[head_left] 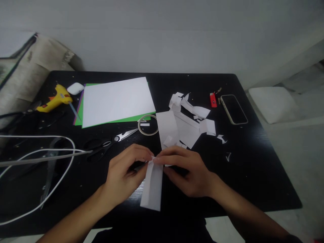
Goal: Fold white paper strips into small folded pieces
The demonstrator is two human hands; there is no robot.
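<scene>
A folded strip of white paper (153, 187) hangs between my hands near the front of the black table. My left hand (128, 168) pinches its top edge from the left, thumb and fingertips closed on it. From the other side my right hand (186, 170) grips the same top end, its index fingertip meeting the left fingers. A lengthwise crease runs down the strip. Just beyond my hands lie white paper scraps (187, 130), some curled. Scissors (117, 138) rest left of centre, their tips touching or nearly touching a roll of tape (139, 130).
A yellow glue gun (57, 98) and a white case (75, 88) sit back left, beside stacked white (116, 101) and coloured sheets. White cable (73, 148) loops across the left side. A red lighter (213, 100) and a phone (234, 109) lie at right on the black table (253, 175).
</scene>
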